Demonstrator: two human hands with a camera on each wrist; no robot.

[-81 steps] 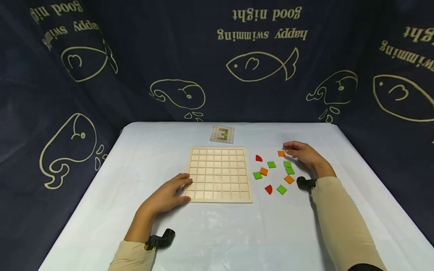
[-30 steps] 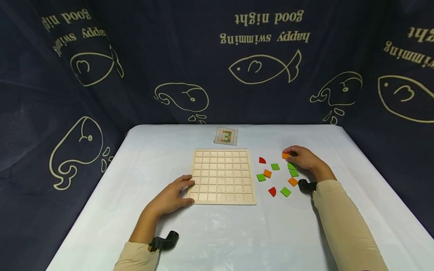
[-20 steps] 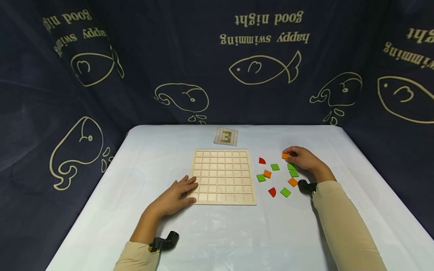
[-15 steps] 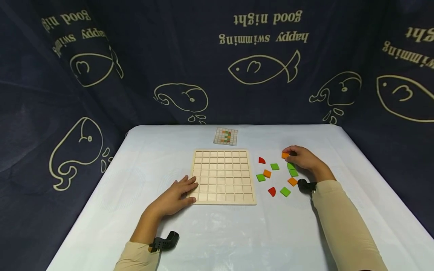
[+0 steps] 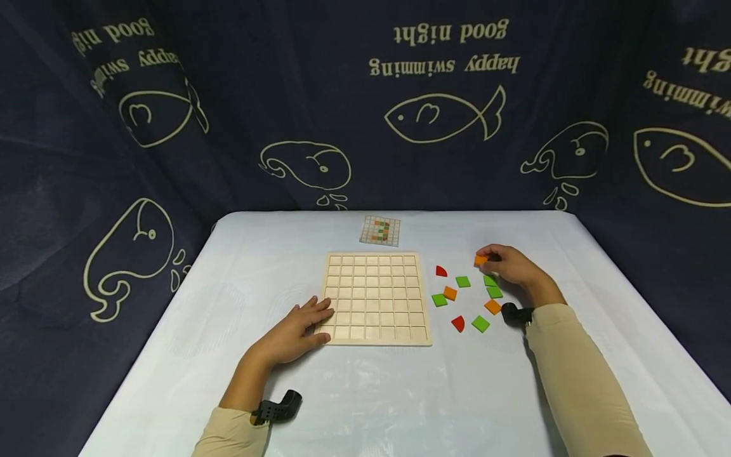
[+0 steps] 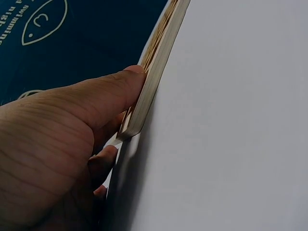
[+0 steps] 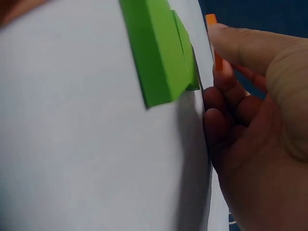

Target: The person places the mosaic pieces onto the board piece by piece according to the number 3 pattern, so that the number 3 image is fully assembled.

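The right hand [image 5: 514, 266] has its grip closed on an orange tile [image 5: 481, 260], pinched at the fingertips [image 7: 226, 41] between thumb and forefinger and seemingly just clear of the tabletop [image 5: 400, 393]. Directly beneath the palm lie two green tiles [image 7: 163, 48]; a loose scatter of green, orange and red pieces spreads from there towards the person and towards the board. The board [image 5: 374, 297], an empty wooden grid, lies well to the left of this grip, across that scatter, its near and far edges running side to side. The left hand [image 5: 294, 330] rests at the board's near left corner, grip holding nothing, thumb [image 6: 115, 91] laid against the board's edge, fingers flat on top. Beyond the board lies a small pattern card [image 5: 381, 230].
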